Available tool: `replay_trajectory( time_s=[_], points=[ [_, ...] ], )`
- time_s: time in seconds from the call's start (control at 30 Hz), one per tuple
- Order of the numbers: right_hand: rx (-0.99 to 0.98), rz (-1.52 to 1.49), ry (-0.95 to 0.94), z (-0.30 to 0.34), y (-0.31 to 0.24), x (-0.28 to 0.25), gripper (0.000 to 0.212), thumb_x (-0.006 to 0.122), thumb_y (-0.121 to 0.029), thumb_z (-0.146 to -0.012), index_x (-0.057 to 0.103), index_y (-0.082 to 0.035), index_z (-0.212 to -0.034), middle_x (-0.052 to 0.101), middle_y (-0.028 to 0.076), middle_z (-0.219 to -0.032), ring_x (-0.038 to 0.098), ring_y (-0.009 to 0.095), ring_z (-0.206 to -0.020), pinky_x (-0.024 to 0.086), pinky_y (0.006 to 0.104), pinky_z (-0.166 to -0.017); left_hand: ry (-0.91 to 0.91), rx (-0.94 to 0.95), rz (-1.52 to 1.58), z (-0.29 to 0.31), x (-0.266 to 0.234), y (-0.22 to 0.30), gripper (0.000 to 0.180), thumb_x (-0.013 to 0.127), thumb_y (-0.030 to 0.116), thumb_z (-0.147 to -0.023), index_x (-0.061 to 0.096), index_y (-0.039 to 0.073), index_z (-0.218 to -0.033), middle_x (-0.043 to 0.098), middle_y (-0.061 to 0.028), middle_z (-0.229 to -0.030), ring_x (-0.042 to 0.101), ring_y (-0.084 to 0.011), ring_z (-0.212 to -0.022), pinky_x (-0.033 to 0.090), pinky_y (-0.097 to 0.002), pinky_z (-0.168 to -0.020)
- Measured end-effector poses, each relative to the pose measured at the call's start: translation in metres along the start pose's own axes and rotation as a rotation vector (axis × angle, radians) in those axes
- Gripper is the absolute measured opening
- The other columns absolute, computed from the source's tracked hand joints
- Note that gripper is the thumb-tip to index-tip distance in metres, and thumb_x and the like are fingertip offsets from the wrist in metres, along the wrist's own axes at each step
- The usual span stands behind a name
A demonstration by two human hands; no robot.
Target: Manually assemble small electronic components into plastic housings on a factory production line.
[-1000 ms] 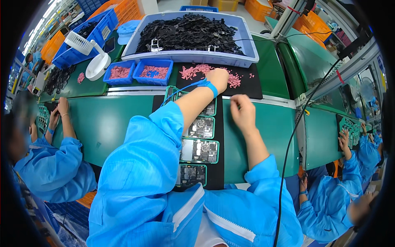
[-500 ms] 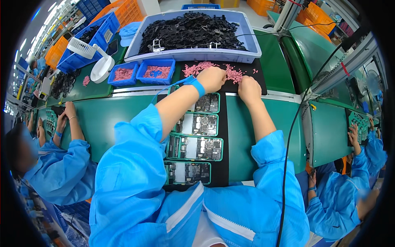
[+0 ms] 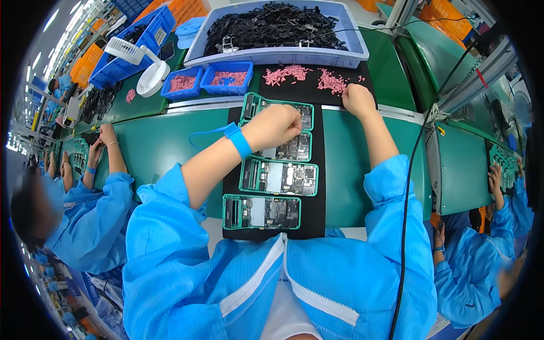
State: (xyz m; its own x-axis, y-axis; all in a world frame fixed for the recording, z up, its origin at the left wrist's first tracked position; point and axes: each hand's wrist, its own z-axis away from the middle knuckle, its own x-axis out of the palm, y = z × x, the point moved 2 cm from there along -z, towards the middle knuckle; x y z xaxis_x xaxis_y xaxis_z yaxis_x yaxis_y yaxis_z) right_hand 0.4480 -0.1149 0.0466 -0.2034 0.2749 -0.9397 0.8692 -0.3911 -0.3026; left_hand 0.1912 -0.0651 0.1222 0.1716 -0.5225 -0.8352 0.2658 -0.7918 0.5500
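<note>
My left hand (image 3: 274,128) is closed in a pinch above the second-farthest of several phone boards in green frames (image 3: 279,177), lined up on a black mat (image 3: 321,218). Anything between its fingertips is too small or hidden to make out. A blue strap (image 3: 237,140) circles that wrist. At the right edge of a loose pile of small pink pieces (image 3: 331,83), my right hand (image 3: 358,101) has its fingers pressed together; what they may hold cannot be seen. Another pink pile (image 3: 285,74) lies to its left.
Two small blue bins (image 3: 226,89) of pink pieces stand beyond the mat, left of the piles. Behind is a large tub (image 3: 283,58) of black parts. A white fan (image 3: 152,79) stands left. A black cable (image 3: 406,226) hangs at right. Co-workers sit on both sides.
My left hand has come back from the pink pieces to above the boards. My right hand stays by the pile's right edge. The whole view has shifted a little.
</note>
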Motion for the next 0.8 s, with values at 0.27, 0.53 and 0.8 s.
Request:
replay_trajectory(
  time_s=[0.27, 0.53, 0.8],
  points=[
    [-0.134, -0.156, 0.075, 0.041, -0.017, -0.001, 0.012, 0.055, -0.011, -0.081, 0.062, -0.001, -0.081, 0.065, 0.021, -0.085, 0.062, 0.038, -0.083, 0.049, 0.0469, -0.075, -0.020, 0.221, -0.048, 0.041, 0.036, 0.014, 0.007, 0.064, 0.008, -0.077, 0.061, 0.002, -0.077, 0.060, -0.0128, -0.080, 0.059, -0.0319, -0.082, 0.049, -0.0408, -0.073],
    [-0.236, -0.336, -0.066, 0.132, -0.046, -0.001, 0.006, 0.056, -0.008, -0.084, 0.058, -0.002, -0.083, 0.061, 0.017, -0.086, 0.059, 0.036, -0.086, 0.047, 0.0443, -0.076, 0.159, 0.371, -0.301, 0.050, 0.065, 0.023, 0.009, 0.064, 0.010, -0.075, 0.061, 0.003, -0.070, 0.057, -0.0112, -0.075, 0.058, -0.0290, -0.077, 0.048, -0.0390, -0.072],
    [-0.308, -0.314, -0.101, 0.160, -0.060, -0.002, 0.006, 0.058, -0.008, -0.083, 0.059, -0.002, -0.082, 0.061, 0.017, -0.085, 0.059, 0.035, -0.085, 0.048, 0.0434, -0.076, 0.177, 0.407, -0.391, 0.056, 0.075, 0.026, 0.011, 0.062, 0.012, -0.073, 0.059, 0.005, -0.065, 0.056, -0.0086, -0.072, 0.057, -0.0258, -0.074, 0.047, -0.0368, -0.071]
  ],
)
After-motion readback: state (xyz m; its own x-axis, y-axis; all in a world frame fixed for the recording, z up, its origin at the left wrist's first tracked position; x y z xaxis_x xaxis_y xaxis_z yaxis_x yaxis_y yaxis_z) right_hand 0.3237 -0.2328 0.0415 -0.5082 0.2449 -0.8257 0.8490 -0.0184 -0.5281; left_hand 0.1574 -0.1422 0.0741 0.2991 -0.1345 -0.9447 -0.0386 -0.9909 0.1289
